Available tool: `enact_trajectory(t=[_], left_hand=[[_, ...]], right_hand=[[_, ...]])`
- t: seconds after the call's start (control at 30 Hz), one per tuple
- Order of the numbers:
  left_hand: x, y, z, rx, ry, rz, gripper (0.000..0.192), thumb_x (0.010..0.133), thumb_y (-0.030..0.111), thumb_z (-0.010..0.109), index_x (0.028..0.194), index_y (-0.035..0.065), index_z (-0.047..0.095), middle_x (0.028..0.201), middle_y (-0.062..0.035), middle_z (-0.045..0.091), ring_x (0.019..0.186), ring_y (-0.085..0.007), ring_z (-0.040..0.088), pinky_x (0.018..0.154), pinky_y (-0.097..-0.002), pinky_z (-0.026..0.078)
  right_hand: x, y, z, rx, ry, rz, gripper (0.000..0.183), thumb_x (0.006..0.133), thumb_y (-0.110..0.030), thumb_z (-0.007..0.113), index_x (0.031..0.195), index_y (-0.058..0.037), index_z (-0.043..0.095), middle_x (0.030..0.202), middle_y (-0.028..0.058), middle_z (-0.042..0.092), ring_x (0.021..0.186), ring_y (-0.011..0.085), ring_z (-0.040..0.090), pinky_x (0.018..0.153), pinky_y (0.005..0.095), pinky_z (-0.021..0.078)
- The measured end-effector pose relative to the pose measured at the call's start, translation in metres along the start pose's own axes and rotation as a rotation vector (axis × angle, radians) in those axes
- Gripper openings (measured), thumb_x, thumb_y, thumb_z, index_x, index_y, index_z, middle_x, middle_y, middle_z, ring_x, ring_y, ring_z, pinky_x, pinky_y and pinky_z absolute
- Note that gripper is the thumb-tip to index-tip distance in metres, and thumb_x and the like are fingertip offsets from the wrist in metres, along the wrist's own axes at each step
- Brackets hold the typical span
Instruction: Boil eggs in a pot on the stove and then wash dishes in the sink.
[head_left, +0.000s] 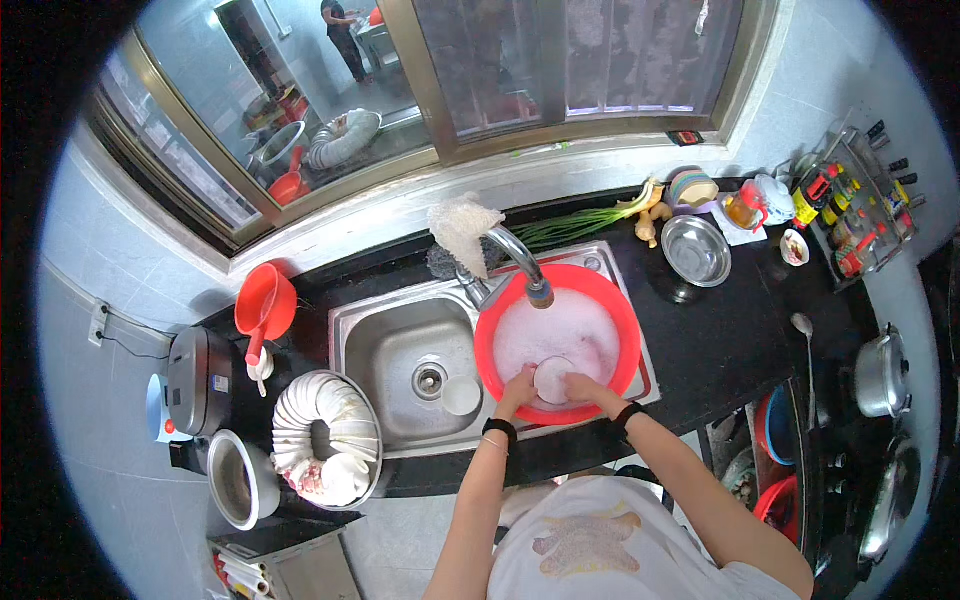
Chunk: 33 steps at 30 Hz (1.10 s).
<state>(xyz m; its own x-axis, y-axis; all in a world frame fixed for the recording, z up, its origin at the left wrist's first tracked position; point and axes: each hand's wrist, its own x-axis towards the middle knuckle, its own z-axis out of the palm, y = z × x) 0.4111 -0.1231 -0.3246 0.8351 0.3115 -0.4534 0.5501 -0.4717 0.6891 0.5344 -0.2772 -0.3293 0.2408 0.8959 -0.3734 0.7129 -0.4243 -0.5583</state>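
A red plastic basin (634, 337) full of suds stands over the right part of the steel sink. At its near side, my left hand (521, 388) and my right hand (583, 388) hold a small white bowl (553, 379) from both sides, just over the foamy water. The fingertips are partly hidden by bowl and foam. Another white bowl (460, 395) lies in the left sink basin (390, 352), beside the drain. Above the red basin curves the chrome faucet (519, 251), with a pale mesh cloth (466, 229) draped on it.
Left of the sink are a large basin of stacked white dishes (330, 435), a red dipper (266, 304), a metal pot (241, 480) and a rice cooker (201, 381). Green onions (574, 225), a steel bowl (696, 251) and a condiment rack (862, 210) are at the right. Beyond the window stands a person (343, 37).
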Motion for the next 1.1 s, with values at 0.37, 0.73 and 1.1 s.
enact_trajectory(t=[0.37, 0.73, 1.1], left_hand=[[-0.008, -0.004, 0.008, 0.089, -0.016, 0.079, 0.065, 0.07, 0.014, 0.058, 0.129, 0.0064, 0.032, 0.107, -0.0176, 0.056, 0.098, -0.0275, 0.055, 0.082, -0.0339, 0.044], [-0.019, 0.026, -0.005, 0.255, -0.061, -0.034, 0.067, 0.074, 0.028, 0.057, 0.13, 0.0057, 0.029, 0.117, -0.022, 0.049, 0.107, -0.0325, 0.05, 0.087, -0.0401, 0.041], [-0.024, 0.02, 0.003, 0.403, 0.047, -0.039, 0.058, 0.075, 0.038, 0.056, 0.122, 0.0084, 0.037, 0.098, -0.0166, 0.06, 0.09, -0.0325, 0.058, 0.074, -0.0424, 0.046]], right_hand=[[-0.006, -0.051, 0.013, 0.311, -0.101, 0.001, 0.041, 0.078, -0.034, 0.049, 0.106, -0.0042, 0.058, 0.104, 0.0205, 0.057, 0.096, 0.0344, 0.055, 0.085, 0.0409, 0.0406], [-0.017, -0.059, 0.002, 0.121, -0.287, 0.159, 0.048, 0.086, -0.038, 0.032, 0.11, -0.0055, 0.057, 0.114, 0.019, 0.053, 0.105, 0.0351, 0.05, 0.094, 0.039, 0.035], [-0.026, -0.066, 0.004, 0.03, -0.238, 0.258, 0.058, 0.084, -0.05, 0.029, 0.115, -0.0073, 0.053, 0.112, 0.0175, 0.055, 0.103, 0.0371, 0.051, 0.09, 0.043, 0.0381]])
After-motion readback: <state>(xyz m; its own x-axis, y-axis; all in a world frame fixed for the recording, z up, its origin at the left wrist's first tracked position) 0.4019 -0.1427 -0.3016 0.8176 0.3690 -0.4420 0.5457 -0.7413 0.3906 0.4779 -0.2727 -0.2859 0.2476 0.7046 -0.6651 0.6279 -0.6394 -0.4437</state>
